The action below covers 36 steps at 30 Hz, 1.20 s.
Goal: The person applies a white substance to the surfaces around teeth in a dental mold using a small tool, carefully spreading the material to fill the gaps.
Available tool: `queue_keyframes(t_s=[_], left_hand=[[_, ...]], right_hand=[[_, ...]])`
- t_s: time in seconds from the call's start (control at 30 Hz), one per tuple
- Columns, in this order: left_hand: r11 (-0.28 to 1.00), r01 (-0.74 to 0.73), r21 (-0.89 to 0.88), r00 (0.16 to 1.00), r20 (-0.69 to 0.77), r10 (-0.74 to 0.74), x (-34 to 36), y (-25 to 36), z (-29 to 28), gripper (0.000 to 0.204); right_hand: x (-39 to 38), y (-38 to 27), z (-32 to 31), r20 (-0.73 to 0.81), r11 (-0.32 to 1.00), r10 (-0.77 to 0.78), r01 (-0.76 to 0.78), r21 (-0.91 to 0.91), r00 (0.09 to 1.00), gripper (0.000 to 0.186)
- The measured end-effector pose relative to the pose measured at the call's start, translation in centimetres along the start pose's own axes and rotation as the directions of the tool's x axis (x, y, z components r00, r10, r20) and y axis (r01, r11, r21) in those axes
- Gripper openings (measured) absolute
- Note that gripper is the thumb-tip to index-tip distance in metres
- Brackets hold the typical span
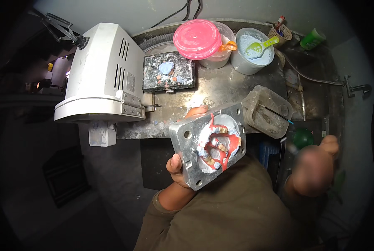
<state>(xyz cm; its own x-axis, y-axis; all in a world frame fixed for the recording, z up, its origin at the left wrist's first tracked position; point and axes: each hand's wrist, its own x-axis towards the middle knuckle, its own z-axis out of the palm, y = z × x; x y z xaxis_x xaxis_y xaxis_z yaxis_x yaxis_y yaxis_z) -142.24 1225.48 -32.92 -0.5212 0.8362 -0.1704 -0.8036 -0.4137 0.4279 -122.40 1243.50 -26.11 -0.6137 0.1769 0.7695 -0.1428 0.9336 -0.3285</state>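
My left hand (176,169) grips a grey metal denture flask half (180,152), tilted in front of my torso. Its thumb lies on the near left side, and fingertips show past the far edge. Within the flask, pale plaster (233,121) surrounds a dental model with red wax (234,144) and several tooth-coloured pieces (221,147). Off to the right, raised beside my body, is my right hand (329,145). A blurred patch covers much of it, so its fingers and anything in them cannot be made out. A round green object (303,138) is nearest to it.
A white vented machine (99,71) stands left. Behind the flask are a stained block (151,83), a pink-lidded tub (197,38) and a blue powder tub (241,62) with a green scoop (258,48). A cloudy plastic container (260,127) with a thin tool (277,114) sits right, near a tap (358,88).
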Motion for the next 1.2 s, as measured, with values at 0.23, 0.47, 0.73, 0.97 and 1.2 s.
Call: queue_keyframes(t_s=[0.23, 0.47, 0.73, 0.97, 1.2], left_hand=[[1.0, 0.018, -0.018, 1.0, 0.019, -0.018, -0.4, -0.1, 0.1, 0.115], [0.998, 0.055, -0.03, 0.998, 0.031, -0.054, -0.3, 0.8, -0.7, 0.119], [0.997, 0.06, -0.046, 0.997, 0.052, -0.058, -0.1, 1.8, -1.4, 0.118], [0.998, 0.059, -0.039, 0.996, 0.074, -0.056, -0.3, 2.4, -2.1, 0.113], [0.991, 0.105, -0.078, 0.989, 0.115, -0.095, -0.9, 3.1, -1.7, 0.107]], right_hand=[[3.3, -3.8, 5.5, 0.225, 0.979, -0.026, -0.02, 0.202, 0.974, 0.025], [3.4, -4.3, 7.8, 0.218, 0.99, -0.049, 0.018, 0.14, 0.975, 0.026], [4.1, -4.6, 8.5, 0.25, 0.987, -0.02, -0.02, 0.157, 0.968, 0.026], [4.6, -4.6, 8.9, 0.282, 0.99, -0.073, 0.036, 0.133, 0.957, 0.026], [5.7, -5.4, 8.2, 0.385, 0.98, 0.01, -0.086, 0.181, 0.923, 0.03]])
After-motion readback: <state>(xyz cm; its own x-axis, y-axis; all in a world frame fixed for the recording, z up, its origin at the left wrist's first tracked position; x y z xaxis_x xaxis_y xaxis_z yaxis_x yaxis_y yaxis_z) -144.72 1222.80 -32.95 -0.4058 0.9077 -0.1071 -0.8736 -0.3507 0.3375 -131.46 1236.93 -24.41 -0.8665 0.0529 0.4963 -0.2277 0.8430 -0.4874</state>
